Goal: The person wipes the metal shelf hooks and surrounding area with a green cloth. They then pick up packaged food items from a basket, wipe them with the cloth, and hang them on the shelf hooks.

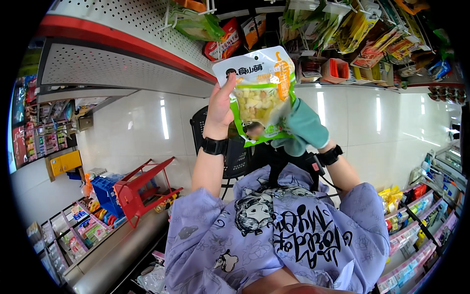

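A white and green snack bag [254, 105] with a clear window is held up in front of me. Pale chunks of food show through that window. My left hand [220, 110] grips the bag's left edge, thumb on the front face. On the opposite side, a teal-green cloth [307, 122] covers most of my right hand [329, 145] and presses against the bag's lower right front. The right fingers are hidden under the cloth's folds. Both wrists carry black bands.
Hanging snack packets [357, 34] fill the far rack, beside a white perforated shelf [122, 68] with a red edge. A black chair [236, 159] stands below the bag. Leftward are a red stool [139, 191] and blue crate [105, 193]; stocked shelves [416, 240] line the right.
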Available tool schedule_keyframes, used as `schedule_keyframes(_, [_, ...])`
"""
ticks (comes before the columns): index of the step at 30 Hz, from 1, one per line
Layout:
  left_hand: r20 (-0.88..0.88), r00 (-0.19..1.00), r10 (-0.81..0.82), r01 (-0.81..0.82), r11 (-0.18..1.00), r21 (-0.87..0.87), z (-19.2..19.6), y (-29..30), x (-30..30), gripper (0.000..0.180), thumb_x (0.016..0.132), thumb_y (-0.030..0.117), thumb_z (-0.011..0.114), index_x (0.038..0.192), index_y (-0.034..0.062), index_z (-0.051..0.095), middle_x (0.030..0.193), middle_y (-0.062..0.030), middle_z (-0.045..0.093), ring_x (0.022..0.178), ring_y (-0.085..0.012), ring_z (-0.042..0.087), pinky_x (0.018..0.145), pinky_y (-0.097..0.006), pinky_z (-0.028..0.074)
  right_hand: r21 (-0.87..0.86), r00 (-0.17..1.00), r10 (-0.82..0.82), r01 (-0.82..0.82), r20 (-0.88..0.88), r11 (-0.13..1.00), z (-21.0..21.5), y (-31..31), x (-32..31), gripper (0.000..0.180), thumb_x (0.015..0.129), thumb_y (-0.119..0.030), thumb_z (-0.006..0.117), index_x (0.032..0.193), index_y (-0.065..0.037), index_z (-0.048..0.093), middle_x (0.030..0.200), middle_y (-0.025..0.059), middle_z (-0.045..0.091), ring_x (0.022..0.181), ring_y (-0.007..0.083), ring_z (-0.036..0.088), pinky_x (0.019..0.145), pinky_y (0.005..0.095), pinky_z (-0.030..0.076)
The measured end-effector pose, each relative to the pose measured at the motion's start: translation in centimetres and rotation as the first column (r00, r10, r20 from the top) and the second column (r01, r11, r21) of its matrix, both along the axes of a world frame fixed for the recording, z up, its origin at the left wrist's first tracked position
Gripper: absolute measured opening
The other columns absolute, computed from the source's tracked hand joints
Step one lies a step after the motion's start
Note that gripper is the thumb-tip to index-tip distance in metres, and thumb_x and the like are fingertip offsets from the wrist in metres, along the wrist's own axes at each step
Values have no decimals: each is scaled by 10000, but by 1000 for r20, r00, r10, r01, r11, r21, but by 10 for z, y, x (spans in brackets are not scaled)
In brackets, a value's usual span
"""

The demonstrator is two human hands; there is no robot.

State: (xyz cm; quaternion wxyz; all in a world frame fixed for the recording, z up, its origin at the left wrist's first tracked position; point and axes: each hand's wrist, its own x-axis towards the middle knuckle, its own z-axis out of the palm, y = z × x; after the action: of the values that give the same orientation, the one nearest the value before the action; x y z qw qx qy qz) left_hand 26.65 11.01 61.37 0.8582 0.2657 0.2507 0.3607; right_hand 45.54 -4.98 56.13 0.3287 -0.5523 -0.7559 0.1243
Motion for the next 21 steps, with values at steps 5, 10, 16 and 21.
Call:
schedule_keyframes(5, [-105, 992, 74, -59, 988, 143, -3, 41, 0, 317, 896, 185, 492, 1156, 9, 450, 1112, -102, 542, 1014, -207, 535, 849, -358, 456, 115, 976, -119, 98, 184, 989, -27, 48, -14, 168, 752, -74, 564, 918, -48, 555, 951, 86, 529, 894, 266, 515, 773, 321, 426])
schedule_keyframes(10, [-209, 961, 180, -110, 945, 307, -4, 89, 4, 302, 872, 136, 533, 1136, 3, 470, 1093, -92, 551, 980, -181, 543, 824, -323, 456, -22, 867, -461, 466, -189, 885, -20, 100, -20, 339, 774, -232, 578, 1087, -108, 541, 1070, 71, 533, 1006, 253, 473, 913, 343, 345])
schedule_keyframes(16, [-203, 949, 243, -153, 912, 380, -11, 129, 18, 304, 855, 157, 571, 1099, -8, 495, 1054, -81, 570, 934, -161, 555, 801, -307, 460, 114, 932, -320, 304, 168, 946, -20, 135, -1, 288, 746, -233, 555, 1011, -123, 566, 998, 72, 533, 953, 265, 477, 845, 365, 379])
schedule_keyframes(21, [-184, 942, 281, -211, 922, 325, -18, 143, 23, 309, 841, 162, 594, 1083, -8, 502, 1039, -84, 574, 907, -172, 567, 779, -325, 475, 289, 947, -255, 193, 193, 938, -12, 150, 4, 216, 695, -159, 545, 903, -110, 583, 922, 68, 541, 874, 265, 495, 760, 364, 415])
